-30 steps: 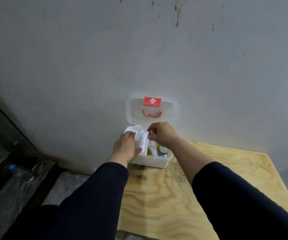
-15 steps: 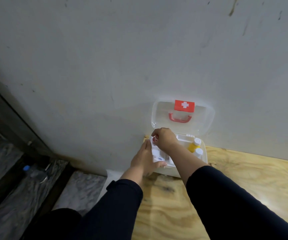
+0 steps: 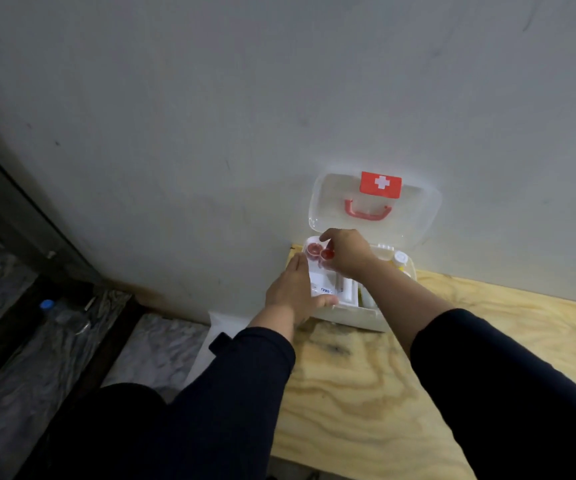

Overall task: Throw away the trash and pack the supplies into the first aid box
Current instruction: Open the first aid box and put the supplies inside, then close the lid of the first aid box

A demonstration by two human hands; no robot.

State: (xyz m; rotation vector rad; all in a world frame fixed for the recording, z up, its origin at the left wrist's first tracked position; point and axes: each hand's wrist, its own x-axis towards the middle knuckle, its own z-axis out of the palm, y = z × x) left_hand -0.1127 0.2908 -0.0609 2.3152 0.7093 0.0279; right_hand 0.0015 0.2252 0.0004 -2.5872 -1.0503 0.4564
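The white first aid box (image 3: 362, 318) stands open at the back left corner of the plywood table (image 3: 366, 393), against the wall. Its clear lid (image 3: 421, 220), with a red cross label and red handle, leans on the wall. My left hand (image 3: 291, 292) grips the box's left front corner, thumb over the front rim. Over the back left compartment, my right hand (image 3: 350, 254) pinches a small red-topped vial (image 3: 327, 254). A second red-topped vial (image 3: 312, 250) sits beside it in the box. Flat white packets (image 3: 326, 287) lie in the left part. A yellow bottle with a white cap (image 3: 400, 259) stands at the right.
The grey wall rises directly behind the box. The table's left edge runs just left of the box, with a white sheet (image 3: 207, 344) hanging below it. On the marble floor at the left lies a clear bottle with a blue cap (image 3: 47, 304) beside a dark frame.
My right hand has gone from the box's middle to its back left corner, and the red-topped vials now show. My left hand stays on the box's left side. The view has shifted left.
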